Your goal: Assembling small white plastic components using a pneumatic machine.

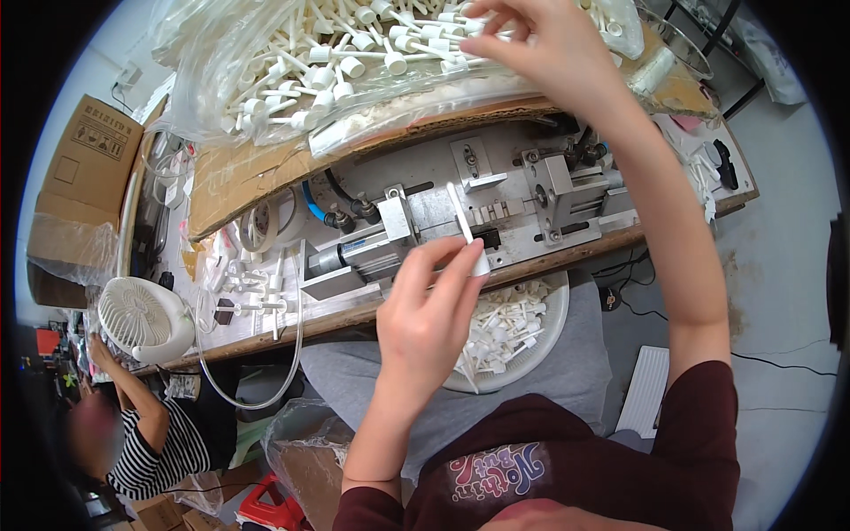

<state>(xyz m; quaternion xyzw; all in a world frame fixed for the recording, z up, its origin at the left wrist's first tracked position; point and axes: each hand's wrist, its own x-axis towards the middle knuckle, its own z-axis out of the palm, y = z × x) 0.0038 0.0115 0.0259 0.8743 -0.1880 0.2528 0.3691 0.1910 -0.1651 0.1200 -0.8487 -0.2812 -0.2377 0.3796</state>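
Head view: we looked down at a metal fixture (397,221) on a wooden-edged desk (567,255). At the fixture's near side, the left hand (423,305) pinched the wider lower end of one slim white stick (459,212) between its fingers. The stick's long axis ran from those fingers away from the wearer, leaning a little left, so its tip showed over the fixture's middle; we could not tell whether it touched the metal. Of the two hands, the left was nearer the fixture. Beyond the fixture's far side, the right hand (560,55) hung over a heap of white capped sticks (352,67), thumb and forefinger apart; we made out nothing held there. Most of the heap lay left of those fingers. On the fixture's near side, a white basin (563,310) in the lap held small white pieces (505,329).
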